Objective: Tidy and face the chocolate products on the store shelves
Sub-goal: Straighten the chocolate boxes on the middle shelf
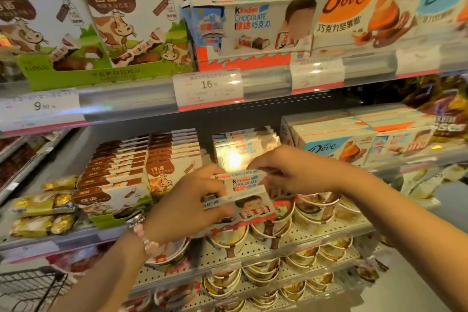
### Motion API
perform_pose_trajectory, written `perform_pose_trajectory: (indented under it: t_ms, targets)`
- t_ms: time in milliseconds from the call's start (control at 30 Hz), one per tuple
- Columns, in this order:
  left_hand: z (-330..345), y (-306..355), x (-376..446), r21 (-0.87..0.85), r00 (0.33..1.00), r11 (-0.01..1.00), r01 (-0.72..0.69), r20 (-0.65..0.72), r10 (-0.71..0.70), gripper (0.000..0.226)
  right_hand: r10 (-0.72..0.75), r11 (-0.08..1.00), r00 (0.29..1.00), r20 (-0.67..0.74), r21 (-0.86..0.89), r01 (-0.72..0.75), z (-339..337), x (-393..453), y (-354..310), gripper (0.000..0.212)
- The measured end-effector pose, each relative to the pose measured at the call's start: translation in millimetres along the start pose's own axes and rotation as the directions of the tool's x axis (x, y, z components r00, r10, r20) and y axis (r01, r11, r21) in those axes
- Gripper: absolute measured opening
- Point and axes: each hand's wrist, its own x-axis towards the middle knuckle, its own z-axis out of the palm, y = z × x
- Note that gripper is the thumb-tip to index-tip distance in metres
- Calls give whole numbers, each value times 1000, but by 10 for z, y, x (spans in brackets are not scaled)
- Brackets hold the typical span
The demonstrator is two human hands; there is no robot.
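the left hand (192, 200) grips the near edge of a small stack of kinder chocolate boxes (247, 194) — held in front of the middle shelf (329, 233) — while the right hand (293, 170) pinches the stack's far top edge, beside the dove boxes (336, 145).

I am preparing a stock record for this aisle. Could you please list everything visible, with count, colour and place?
Kinder boxes: several, white and orange, held in front of middle shelf.
Kinder boxes on top shelf: at least two, upright, centre.
Cow-print boxes: two faced, white-brown-green, top left; more rows middle shelf left.
Dove boxes: orange and blue, top right; more middle right.
Gold-wrapped chocolates: several packs, middle shelf far left.
Cups: many, white-brown, lower perforated shelves.
Price tags: four, white and red, top shelf edge.
Wire basket: one, black, bottom left.
Left hand, right hand: both grip the held Kinder boxes.
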Motion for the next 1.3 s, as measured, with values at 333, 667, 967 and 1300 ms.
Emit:
perform_pose_trajectory:
  t_ms: [333, 667, 967, 1300]
  targets:
    - [179, 61, 525, 131, 983, 975, 179, -63, -172, 20, 54, 996, 891, -450, 85, -18, -351, -276, 688, 30]
    - [318, -39, 1058, 143, 939, 933, 329, 54, -339, 21, -91, 984, 851, -517, 83, 156, -325, -13, 848, 35]
    - [279, -133, 1146, 103, 928, 934, 343, 118, -354, 16, -46, 990, 862, -505, 91, 107, -323, 145, 898, 29]
    - [357, -237, 1081, 184, 949, 934, 306, 19, -315, 22, -67, 992, 807, -587, -128, -11, -120, 204, 1016, 31]
